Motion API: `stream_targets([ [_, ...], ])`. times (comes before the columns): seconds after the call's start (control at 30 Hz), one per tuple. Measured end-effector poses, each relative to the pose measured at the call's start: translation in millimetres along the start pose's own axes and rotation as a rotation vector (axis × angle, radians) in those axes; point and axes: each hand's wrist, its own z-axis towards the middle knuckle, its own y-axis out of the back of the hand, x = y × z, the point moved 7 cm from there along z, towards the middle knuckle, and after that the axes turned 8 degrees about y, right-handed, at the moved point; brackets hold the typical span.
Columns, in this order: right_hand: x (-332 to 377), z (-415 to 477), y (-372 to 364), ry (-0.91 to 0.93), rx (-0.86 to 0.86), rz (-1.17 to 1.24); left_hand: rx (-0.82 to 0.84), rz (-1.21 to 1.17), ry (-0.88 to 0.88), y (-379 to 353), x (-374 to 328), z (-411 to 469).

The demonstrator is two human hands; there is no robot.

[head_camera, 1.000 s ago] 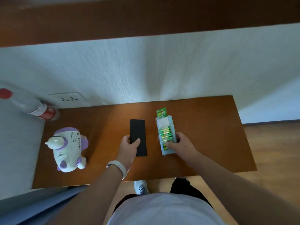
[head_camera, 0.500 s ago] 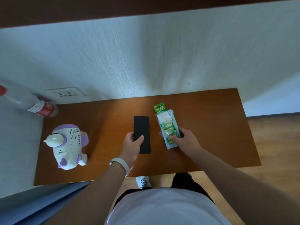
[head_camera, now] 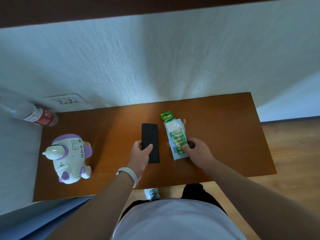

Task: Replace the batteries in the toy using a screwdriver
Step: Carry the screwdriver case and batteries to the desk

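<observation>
the job looks barely begun; the toy [head_camera: 69, 158], a white and purple animal figure, sits at the left end of the counter [head_camera: 225, 135], well apart from both hands and untouched; its battery cover is not in view, so whether it is screwed shut cannot be told, though nothing lies loose beside it; the left grip [head_camera: 141, 156] holds the near end of a flat black case [head_camera: 150, 135] lying mid-counter, thumb on top and fingers round its left edge; no screwdriver shows anywhere, and my guess is that it is inside that case; the right grip [head_camera: 197, 149] is curled onto the near part of the battery pack [head_camera: 175, 134], which lies just right of the case, its plastic crinkled and green cells showing inside; whether any cell has come out cannot be told; left to do, as i judge it: get the tool out, open the toy, swap old cells for new, close it and screw it down; a bottle [head_camera: 39, 116] stands at the far left corner.
</observation>
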Motion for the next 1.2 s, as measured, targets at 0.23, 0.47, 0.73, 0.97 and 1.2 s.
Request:
stream_targets([
  [0.23, -5, 3, 5, -0.032, -0.009, -0.058, -0.008, 0.01, 0.018, -6, 5, 3],
  [0.47, -10, 3, 22, -0.027, -0.104, 0.068, -0.049, 0.061, 0.011, -4, 10, 8],
  [0.73, -37, -4, 50, -0.092, -0.22, 0.236, -0.139, 0.294, -0.083, -4, 10, 8],
  [0.97, -68, -13, 69, -0.222, -0.279, 0.259, -0.188, 0.318, -0.092, -5, 10, 8],
  [1.2, -71, -18, 75, -0.197, -0.292, 0.012, -0.189, 0.3, -0.077, -9, 14, 5],
])
